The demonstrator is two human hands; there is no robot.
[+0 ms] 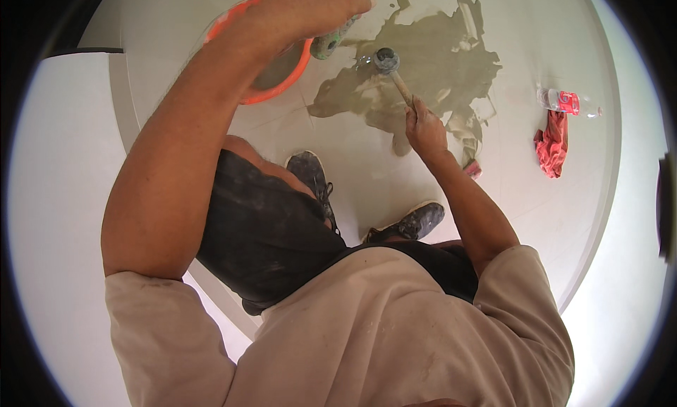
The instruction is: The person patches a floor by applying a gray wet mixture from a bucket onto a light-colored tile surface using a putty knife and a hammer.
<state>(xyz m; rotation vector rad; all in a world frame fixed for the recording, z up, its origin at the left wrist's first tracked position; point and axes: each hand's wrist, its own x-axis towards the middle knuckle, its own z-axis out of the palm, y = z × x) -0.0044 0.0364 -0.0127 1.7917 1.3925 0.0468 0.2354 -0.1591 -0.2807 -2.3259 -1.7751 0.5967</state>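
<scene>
Mallet point(386, 61) is slanting forward from the right hand point(427, 130), fingers curled round its handle point(403, 88), toward the left edge of the floor point(363, 174), while the left hand point(321, 10) is gripping a green thing point(327, 46).

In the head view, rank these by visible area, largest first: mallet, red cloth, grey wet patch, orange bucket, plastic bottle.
1. Grey wet patch
2. Orange bucket, partly hidden by the left forearm
3. Red cloth and plastic bottle, too alike to rank
4. Mallet, the part outside the right hand
</scene>
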